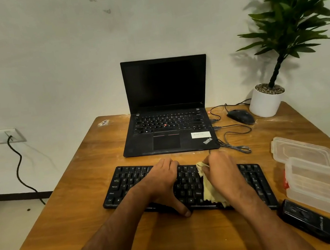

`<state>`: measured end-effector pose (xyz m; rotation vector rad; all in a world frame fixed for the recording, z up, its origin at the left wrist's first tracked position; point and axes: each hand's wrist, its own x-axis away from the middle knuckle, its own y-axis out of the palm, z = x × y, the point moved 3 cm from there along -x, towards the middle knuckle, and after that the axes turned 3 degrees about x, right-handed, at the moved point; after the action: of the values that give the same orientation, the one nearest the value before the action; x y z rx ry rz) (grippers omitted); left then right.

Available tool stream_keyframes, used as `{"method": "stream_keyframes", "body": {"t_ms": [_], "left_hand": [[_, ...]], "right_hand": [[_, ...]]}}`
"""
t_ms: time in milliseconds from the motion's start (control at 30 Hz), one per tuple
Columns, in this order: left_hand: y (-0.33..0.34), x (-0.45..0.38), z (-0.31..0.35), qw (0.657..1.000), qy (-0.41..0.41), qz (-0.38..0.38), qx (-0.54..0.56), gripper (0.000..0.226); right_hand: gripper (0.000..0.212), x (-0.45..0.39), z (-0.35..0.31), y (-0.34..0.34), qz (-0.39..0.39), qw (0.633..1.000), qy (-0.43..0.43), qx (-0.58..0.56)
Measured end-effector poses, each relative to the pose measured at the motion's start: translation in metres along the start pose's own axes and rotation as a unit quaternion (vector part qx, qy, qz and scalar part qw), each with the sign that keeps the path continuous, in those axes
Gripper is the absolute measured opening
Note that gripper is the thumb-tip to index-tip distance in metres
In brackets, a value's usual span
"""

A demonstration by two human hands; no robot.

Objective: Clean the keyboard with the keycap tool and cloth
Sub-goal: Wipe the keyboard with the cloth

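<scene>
A wooden table [69,202] stands against a pale wall, with an open black ThinkPad laptop [166,112] at the far side. In front of it lies a black keyboard [121,185], near the front edge. The left hand [163,181] lies flat across its middle, fingers spread, thumb at the near edge. The right hand [222,171] is closed around a yellow cloth [208,190], pressing it onto the keys just beside the left.

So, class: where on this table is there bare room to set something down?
Free: table left of the keyboard and laptop, and the near edge below the keyboard. Crowded: the right side, with containers, black case, mouse, cables, plant pot.
</scene>
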<state>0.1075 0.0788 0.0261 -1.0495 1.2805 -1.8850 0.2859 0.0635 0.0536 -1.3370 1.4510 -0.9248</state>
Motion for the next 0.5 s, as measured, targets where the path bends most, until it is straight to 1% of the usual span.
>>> {"method": "stream_keyframes", "body": {"t_ms": [167, 233, 333, 400, 500], "left_hand": [[0.0, 0.001, -0.001, 1.0, 0.002, 0.008, 0.008, 0.13], [0.001, 0.002, -0.002, 1.0, 0.004, 0.013, 0.01, 0.13], [0.002, 0.001, -0.003, 1.0, 0.004, 0.019, 0.013, 0.13], [0.002, 0.0, -0.003, 1.0, 0.002, 0.016, 0.015, 0.131], [0.002, 0.0, -0.001, 1.0, -0.001, 0.01, 0.011, 0.132]], "right_hand": [[0.016, -0.016, 0.003, -0.007, -0.004, 1.0, 0.019, 0.018], [0.016, -0.013, 0.018, -0.015, -0.014, 0.999, 0.037, 0.021], [0.013, -0.007, 0.051, -0.032, -0.025, 0.995, 0.093, 0.031], [0.012, -0.005, 0.063, -0.041, -0.013, 0.993, 0.111, 0.046], [0.01, -0.003, 0.048, -0.035, -0.024, 0.995, 0.077, 0.05]]}}
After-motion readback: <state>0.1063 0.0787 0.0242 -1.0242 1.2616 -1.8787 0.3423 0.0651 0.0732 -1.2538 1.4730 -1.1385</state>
